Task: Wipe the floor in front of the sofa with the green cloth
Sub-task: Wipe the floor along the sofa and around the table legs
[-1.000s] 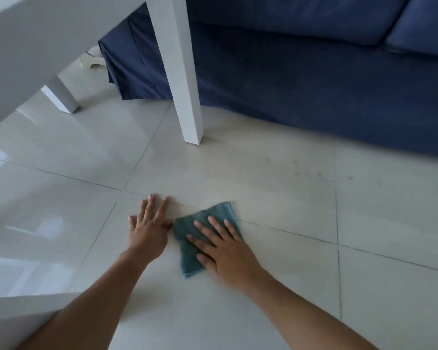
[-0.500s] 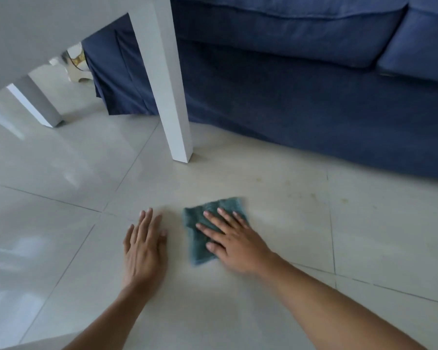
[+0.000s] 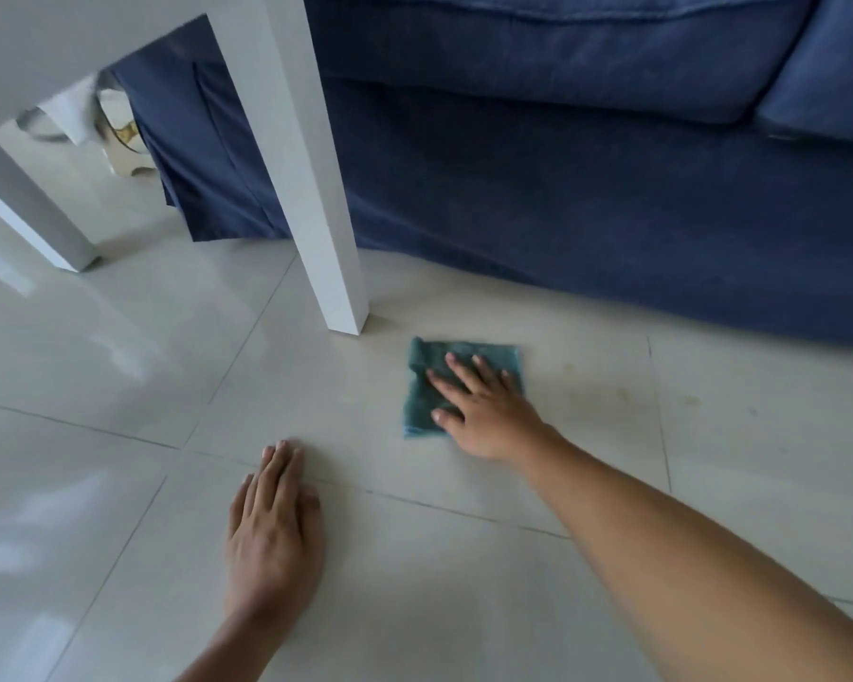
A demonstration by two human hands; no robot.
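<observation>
Two bare hands press flat on the pale tiled floor (image 3: 119,396). The right hand (image 3: 488,411), fingers spread, lies palm-down on the folded green cloth (image 3: 417,386) and hides its near right part — the cloth sits just beside the foot of the white table leg (image 3: 316,204), its slightly longer side running toward the blue sofa (image 3: 587,189). The left hand (image 3: 274,529) rests empty, fingers together. Behind the table legs, some small items are blurred.

A white table leg (image 3: 311,189) stands upper centre of the frame; a second leg (image 3: 35,224) stands at far left. Blurred pale objects (image 3: 114,135) show behind them, upper left.
</observation>
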